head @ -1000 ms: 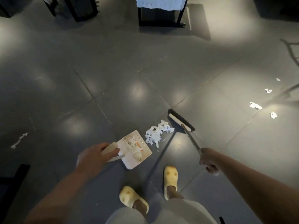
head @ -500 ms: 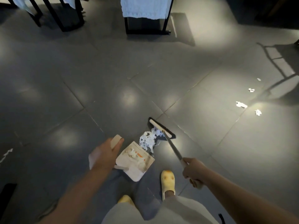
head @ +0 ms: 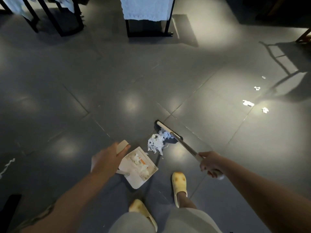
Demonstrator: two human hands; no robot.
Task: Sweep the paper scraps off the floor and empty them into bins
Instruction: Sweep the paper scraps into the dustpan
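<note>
Down by the person's feet, the left hand [head: 107, 159] grips the dustpan [head: 140, 167] handle while the right hand [head: 211, 164], fingers wrapped round the broom [head: 168, 131], looks midway through nudging the scrap pile [head: 155, 143], which next needs a short push over the pan's lip.

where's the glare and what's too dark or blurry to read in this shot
Head view: round ceiling-light glare spots dot the glossy floor tiles, and sunlight at right overexposes the loose paper scraps beside a chair's shadow; the top right corner is near black; the left hand is slightly motion-blurred, and wide-angle distortion bends the tile seams.
</note>
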